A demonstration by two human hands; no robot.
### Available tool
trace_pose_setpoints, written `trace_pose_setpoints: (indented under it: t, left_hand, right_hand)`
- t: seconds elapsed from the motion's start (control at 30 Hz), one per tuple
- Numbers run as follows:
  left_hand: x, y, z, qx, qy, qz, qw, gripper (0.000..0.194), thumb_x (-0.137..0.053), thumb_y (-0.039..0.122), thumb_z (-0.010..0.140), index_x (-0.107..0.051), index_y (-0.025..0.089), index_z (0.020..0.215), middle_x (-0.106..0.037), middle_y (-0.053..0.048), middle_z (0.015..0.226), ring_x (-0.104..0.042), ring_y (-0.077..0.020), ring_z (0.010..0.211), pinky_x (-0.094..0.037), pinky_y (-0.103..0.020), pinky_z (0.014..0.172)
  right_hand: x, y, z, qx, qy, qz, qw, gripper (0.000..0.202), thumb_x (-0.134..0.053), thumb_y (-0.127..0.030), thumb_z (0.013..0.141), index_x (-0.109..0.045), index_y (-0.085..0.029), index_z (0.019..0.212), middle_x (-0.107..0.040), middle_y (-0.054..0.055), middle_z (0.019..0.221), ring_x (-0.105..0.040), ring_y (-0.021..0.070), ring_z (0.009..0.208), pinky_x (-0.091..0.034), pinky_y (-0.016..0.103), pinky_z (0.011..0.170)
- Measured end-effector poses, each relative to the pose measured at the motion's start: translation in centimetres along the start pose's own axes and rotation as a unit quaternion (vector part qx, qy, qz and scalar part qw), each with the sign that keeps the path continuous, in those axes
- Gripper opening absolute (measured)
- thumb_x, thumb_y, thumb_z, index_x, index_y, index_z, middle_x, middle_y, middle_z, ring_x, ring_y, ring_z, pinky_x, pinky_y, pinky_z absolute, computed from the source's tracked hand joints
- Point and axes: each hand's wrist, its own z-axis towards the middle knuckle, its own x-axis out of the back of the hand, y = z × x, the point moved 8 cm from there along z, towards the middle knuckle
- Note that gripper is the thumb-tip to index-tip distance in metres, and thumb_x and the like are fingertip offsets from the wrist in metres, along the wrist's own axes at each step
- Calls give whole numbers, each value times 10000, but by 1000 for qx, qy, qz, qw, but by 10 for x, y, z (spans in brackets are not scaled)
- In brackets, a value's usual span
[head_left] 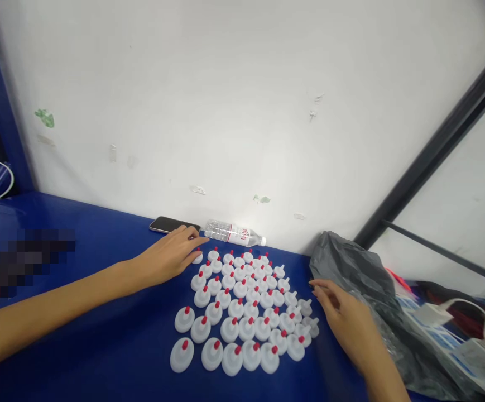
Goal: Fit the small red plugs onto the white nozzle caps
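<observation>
Many white round caps (211,354) with small nozzles stand in loose rows on a blue table (100,346). Most nozzles carry red tips; several at the right edge have plain white nozzles (305,306). My left hand (175,254) is at the back left of the group, its thumb and fingers apart beside a cap (197,257) with a red tip. To the right of the group is my right hand (345,318), fingers bent and slightly apart, with nothing visible in it, close to the plain white nozzles.
A clear bottle (234,233) lies along the wall, with a black phone (174,225) left of it. A dark plastic bag (351,268) sits at the right, beside white plugs and cables (433,314). A dark post slants up behind the bag.
</observation>
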Motion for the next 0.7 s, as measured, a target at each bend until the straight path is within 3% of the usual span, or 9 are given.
trace_pose_setpoints:
  t: [0.07, 0.17, 0.3, 0.37, 0.43, 0.53, 0.6, 0.7]
  left_hand:
    - [-5, -3, 12, 4, -13, 7, 1000, 297, -524, 259, 974, -741, 159, 1151, -715, -143, 1028, -641, -298, 982, -514, -417, 865]
    - [-3, -4, 14, 17, -9, -1, 1000, 263, -511, 221, 965, -767, 176, 920, -738, -106, 858, -669, -271, 857, -515, -359, 752]
    - [22, 5, -7, 41, 45, -40, 997, 311, -461, 333, 1035, -739, 205, 1086, -771, -82, 1017, -702, -231, 940, -544, -337, 814]
    - [36, 16, -21, 24, 97, -106, 989, 275, -518, 366, 1025, -739, 218, 1090, -779, -56, 1039, -708, -200, 928, -554, -314, 837]
    - [46, 31, -34, -27, 143, -168, 975, 201, -576, 327, 1008, -742, 228, 1063, -789, -28, 998, -709, -175, 893, -556, -282, 821]
    - [49, 54, -50, -114, 187, -211, 952, 154, -627, 201, 982, -712, 235, 1105, -795, -12, 980, -708, -155, 882, -550, -270, 828]
    - [48, 67, -57, -164, 202, -228, 938, 228, -634, 130, 968, -676, 233, 1167, -794, -20, 990, -707, -148, 881, -550, -277, 835]
    - [48, 82, -65, -205, 211, -228, 928, 259, -608, 94, 973, -638, 206, 1204, -784, -44, 984, -697, -148, 861, -554, -283, 809]
  right_hand:
    - [2, -5, 1, 10, 3, 6, 1000, 357, -465, -422, 974, -730, -262, 1152, -809, 61, 1025, -769, 286, 934, -556, 393, 814]
    - [11, -20, 1, 34, 38, 5, 999, 348, -474, -432, 971, -742, -255, 1107, -806, 67, 1017, -767, 302, 921, -558, 403, 803]
    - [29, -58, -6, 74, 99, 47, 991, 320, -512, -449, 994, -729, -255, 1127, -795, 66, 1011, -763, 276, 930, -573, 356, 761]
    - [28, -85, -12, 103, 98, 90, 986, 347, -552, -479, 992, -691, -255, 1218, -785, 69, 1050, -761, 258, 946, -584, 312, 678]
    - [16, -118, -21, 153, 71, 109, 980, 418, -608, -483, 973, -626, -274, 1334, -759, 70, 1185, -745, 262, 1040, -612, 327, 726]
    - [-14, -162, -37, 237, 7, 99, 966, 585, -694, -423, 936, -503, -326, 1481, -681, 50, 1375, -695, 276, 1185, -600, 422, 946]
    - [-33, -180, -46, 271, -28, 96, 957, 617, -726, -387, 919, -497, -331, 1490, -682, 36, 1377, -701, 270, 1179, -593, 424, 979]
    - [-48, -190, -52, 302, -60, 95, 947, 443, -712, -334, 937, -623, -305, 1370, -748, 17, 1261, -749, 246, 1074, -616, 374, 931]
